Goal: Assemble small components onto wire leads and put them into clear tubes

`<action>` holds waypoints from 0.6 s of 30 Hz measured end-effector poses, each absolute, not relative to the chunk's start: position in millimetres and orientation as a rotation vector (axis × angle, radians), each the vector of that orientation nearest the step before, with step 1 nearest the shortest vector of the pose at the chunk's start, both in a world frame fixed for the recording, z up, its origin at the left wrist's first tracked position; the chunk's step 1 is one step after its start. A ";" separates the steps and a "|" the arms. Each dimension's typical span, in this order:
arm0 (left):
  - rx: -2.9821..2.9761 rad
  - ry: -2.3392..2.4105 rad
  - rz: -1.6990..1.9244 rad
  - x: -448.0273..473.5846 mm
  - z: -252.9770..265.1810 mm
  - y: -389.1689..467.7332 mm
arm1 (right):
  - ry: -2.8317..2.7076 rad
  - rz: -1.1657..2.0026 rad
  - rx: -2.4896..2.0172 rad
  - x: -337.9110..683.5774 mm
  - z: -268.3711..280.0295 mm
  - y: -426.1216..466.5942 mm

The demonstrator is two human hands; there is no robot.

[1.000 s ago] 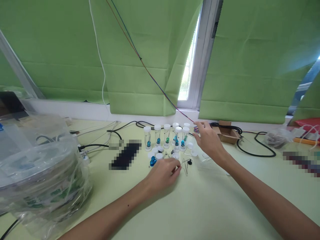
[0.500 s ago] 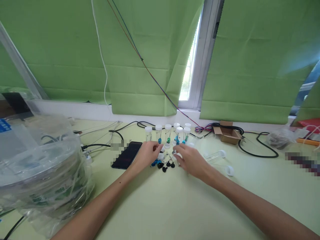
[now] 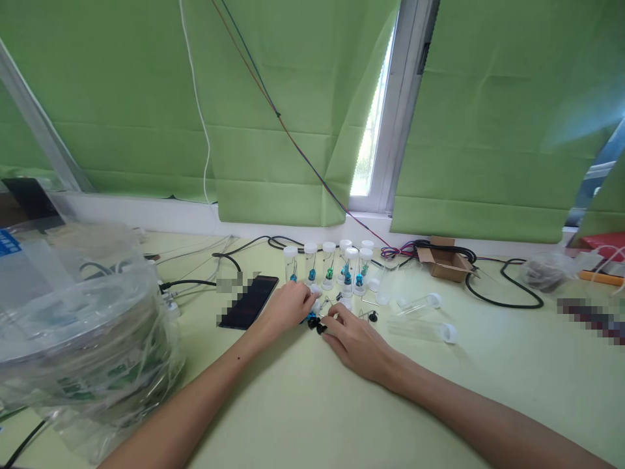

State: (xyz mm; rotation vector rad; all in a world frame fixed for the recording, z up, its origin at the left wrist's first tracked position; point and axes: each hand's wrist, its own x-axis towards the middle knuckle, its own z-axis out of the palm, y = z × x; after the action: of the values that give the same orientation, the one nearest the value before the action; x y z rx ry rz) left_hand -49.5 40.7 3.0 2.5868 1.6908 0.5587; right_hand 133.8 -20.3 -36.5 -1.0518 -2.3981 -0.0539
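My left hand (image 3: 291, 302) is closed, fingertips pressed together beside a white cap (image 3: 316, 291); what they pinch, if anything, is hidden. My right hand (image 3: 355, 340) reaches in low from the right, its thumb and fingers closing about a small black-headed piece (image 3: 321, 328). More black pieces (image 3: 312, 322) and blue ones lie between the hands, partly covered by the fingers. Behind them, several clear tubes with white caps (image 3: 329, 267) stand upright, with blue or green pieces on thin metal stems inside. Right of my right hand lies another black-headed piece (image 3: 373, 316).
Two clear tubes with white ends (image 3: 424, 331) lie flat to the right. A dark phone (image 3: 251, 301) is left of my left hand. An open cardboard box (image 3: 446, 266) with black cable stands at the back. A plastic-wrapped spool (image 3: 88, 345) fills the left side.
My right hand has moved left and toward me, onto the black pieces, uncovering the tubes and a black-headed piece at its right. My left hand has shifted slightly toward me.
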 end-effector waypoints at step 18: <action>2.672 1.757 0.398 -46.5 -2.6 40.0 | -2.389 -0.087 -0.949 136.0 -44.3 -15.9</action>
State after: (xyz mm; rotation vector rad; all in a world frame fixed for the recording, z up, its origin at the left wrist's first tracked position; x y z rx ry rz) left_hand -46.5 40.0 -2.6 2.6717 1.7573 0.3976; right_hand 136.0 -15.9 -44.3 -0.9489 -2.3893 -0.0870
